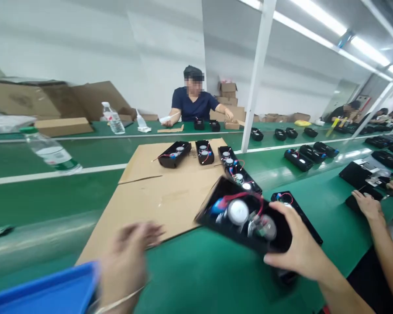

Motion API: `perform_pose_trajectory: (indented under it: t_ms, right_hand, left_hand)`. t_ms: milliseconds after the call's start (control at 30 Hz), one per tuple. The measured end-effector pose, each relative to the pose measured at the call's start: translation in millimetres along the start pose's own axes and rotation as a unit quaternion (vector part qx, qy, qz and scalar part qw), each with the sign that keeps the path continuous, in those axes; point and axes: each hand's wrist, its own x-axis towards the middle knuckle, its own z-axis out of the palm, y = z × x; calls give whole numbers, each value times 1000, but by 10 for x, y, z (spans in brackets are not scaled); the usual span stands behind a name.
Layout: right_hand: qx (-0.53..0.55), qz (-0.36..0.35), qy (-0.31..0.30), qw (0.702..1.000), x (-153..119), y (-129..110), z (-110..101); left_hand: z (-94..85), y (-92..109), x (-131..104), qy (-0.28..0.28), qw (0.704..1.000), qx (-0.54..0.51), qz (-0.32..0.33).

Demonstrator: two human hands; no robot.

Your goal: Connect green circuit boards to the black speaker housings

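My right hand (298,244) grips the right end of a black speaker housing (212,222), thumb below and fingers above. The housing is tilted above the green table, its open side showing two round silver parts, red wires and a blue piece. My left hand (127,257) is blurred by motion, between a blue tray (52,290) and the cardboard sheet (150,209); its fingers are too smeared to read. Behind the held unit, similar housings (174,155) lie on the cardboard, and another housing (304,218) lies right of it, partly hidden by my right hand.
Across the line sits a co-worker (194,98); another person's hands (368,205) work at the right. A capped water bottle (52,152) leans at the left. A white post (257,74) rises beyond the cardboard. More black housings (298,159) lie along the green belt.
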Motion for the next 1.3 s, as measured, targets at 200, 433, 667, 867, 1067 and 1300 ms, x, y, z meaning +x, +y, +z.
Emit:
perform_pose_trajectory:
  t_ms: [200,433,667,867,1067,1300]
  right_hand:
    - [-123,245,122,954,1347,659,-216]
    - [-160,352,97,917,2369,1395,69]
    - [-218,365,23,905,2647,1696,439]
    - [-294,204,18,934,2993,1128,536]
    - [-322,-1,-81,943,3436,300,1258]
    - [-351,29,-104,930,3789,31,1889]
  left_hand:
    - [1855,-214,403,-165,983,60,-48]
    - [1976,-370,1415,-69,960,269,46]
    - [1234,-430,2414,-6,879,463,111]
    - [945,-539,3055,-28,827,549,119]
    - [964,-679,3213,-24,806,578,123]
    - [841,-665,3296,-40,792,589,156]
